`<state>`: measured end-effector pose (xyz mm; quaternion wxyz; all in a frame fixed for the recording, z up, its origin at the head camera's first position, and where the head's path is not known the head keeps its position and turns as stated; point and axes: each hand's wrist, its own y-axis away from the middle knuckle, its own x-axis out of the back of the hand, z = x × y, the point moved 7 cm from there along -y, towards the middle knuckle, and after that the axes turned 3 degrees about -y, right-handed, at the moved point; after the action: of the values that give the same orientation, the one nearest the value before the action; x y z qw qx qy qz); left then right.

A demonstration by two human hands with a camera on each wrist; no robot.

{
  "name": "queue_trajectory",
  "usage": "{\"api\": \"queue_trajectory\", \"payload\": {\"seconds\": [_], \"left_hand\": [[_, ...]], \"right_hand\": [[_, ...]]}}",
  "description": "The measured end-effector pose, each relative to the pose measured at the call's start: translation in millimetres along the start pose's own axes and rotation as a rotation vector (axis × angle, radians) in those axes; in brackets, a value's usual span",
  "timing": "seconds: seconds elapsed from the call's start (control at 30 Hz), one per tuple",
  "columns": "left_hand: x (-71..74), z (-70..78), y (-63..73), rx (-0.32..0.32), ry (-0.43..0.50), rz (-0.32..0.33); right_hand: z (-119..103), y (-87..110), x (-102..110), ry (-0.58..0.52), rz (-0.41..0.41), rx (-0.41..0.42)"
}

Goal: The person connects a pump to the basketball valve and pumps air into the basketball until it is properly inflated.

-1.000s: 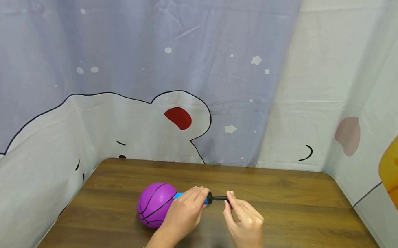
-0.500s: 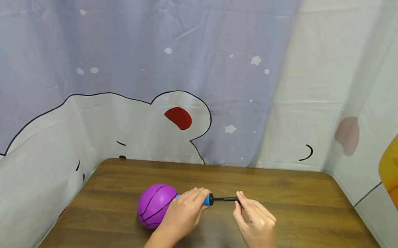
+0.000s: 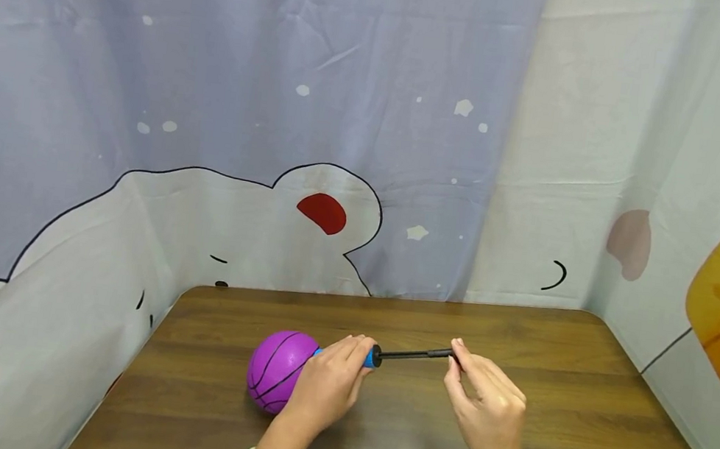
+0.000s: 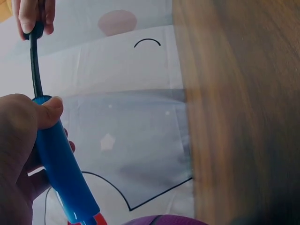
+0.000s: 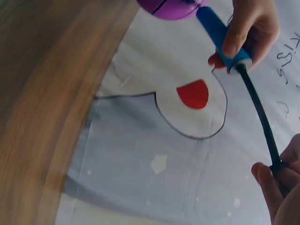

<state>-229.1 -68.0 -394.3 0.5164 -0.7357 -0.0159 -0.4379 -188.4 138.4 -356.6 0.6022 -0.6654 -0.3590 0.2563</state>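
Observation:
A blue hand pump (image 4: 65,164) with a black rod (image 3: 415,354) is held roughly level above the table. My left hand (image 3: 330,380) grips its blue barrel, thumb near the collar. At the rod's far end, my right hand (image 3: 488,409) pinches the black handle (image 5: 279,168) between thumb and fingers. A long stretch of rod shows between the hands. The purple ball (image 3: 279,371), patterned with black basketball lines, is at the barrel's left end. How the pump tip meets the ball is hidden behind my left hand in the head view.
The brown wooden table (image 3: 577,427) lies under both hands. Behind it hangs a pale blue and white printed curtain (image 3: 268,95), which also stands along the left and right sides close to the table edges.
My right hand has moved to the right with the handle, drawing more rod out of the barrel. My left hand and the ball have stayed almost still.

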Motion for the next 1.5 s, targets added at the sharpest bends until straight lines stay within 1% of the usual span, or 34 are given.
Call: {"api": "queue_trajectory", "payload": {"seconds": [0.13, 0.2, 0.37, 0.47, 0.57, 0.7, 0.8, 0.9, 1.07, 1.2, 1.3, 1.4, 1.5], "left_hand": [[0.8, 4.0, -0.7, -0.008, 0.013, 0.021], [0.5, 6.6, -1.3, -0.014, 0.015, 0.029], [-3.2, 14.1, -2.9, -0.036, 0.009, 0.027], [-5.6, 16.8, -2.7, -0.038, 0.023, 0.014], [-8.2, 17.6, -2.2, -0.036, 0.018, -0.01], [-8.5, 15.0, -1.8, -0.03, -0.014, -0.031], [-6.3, 10.7, -1.0, -0.02, -0.025, -0.025], [-4.0, 6.2, -1.3, -0.01, -0.023, -0.018], [-1.0, 3.5, -3.2, -0.001, -0.005, -0.007], [0.2, 4.5, -4.5, -0.004, 0.001, 0.012], [0.5, 4.8, -4.6, -0.005, -0.003, 0.028], [-0.4, 6.7, -3.3, -0.013, -0.01, 0.043], [-2.6, 11.4, -1.4, -0.033, -0.019, 0.053]], "right_hand": [[-4, 6.5, -11, -0.021, -0.018, -0.03], [-9, 11.3, -20, -0.028, -0.041, -0.034], [-20, 23.4, -41, -0.061, -0.094, -0.02], [-23, 26.9, -48, -0.075, -0.113, 0.001], [-21, 26.3, -46, -0.07, -0.113, 0.023], [-14, 20.4, -30, -0.042, -0.081, 0.044], [-9, 13.4, -15, -0.023, -0.041, 0.053], [-3, 5.9, -3, 0.004, -0.017, 0.053], [1, -2.3, 6, 0.02, 0.006, 0.039], [-2, -3.6, 5, 0.006, 0.04, 0.018], [-5, 0.7, -2, -0.007, 0.046, 0.004], [-10, 10.1, -15, -0.015, 0.021, -0.001], [-17, 20.2, -29, -0.029, -0.021, 0.002]]}}
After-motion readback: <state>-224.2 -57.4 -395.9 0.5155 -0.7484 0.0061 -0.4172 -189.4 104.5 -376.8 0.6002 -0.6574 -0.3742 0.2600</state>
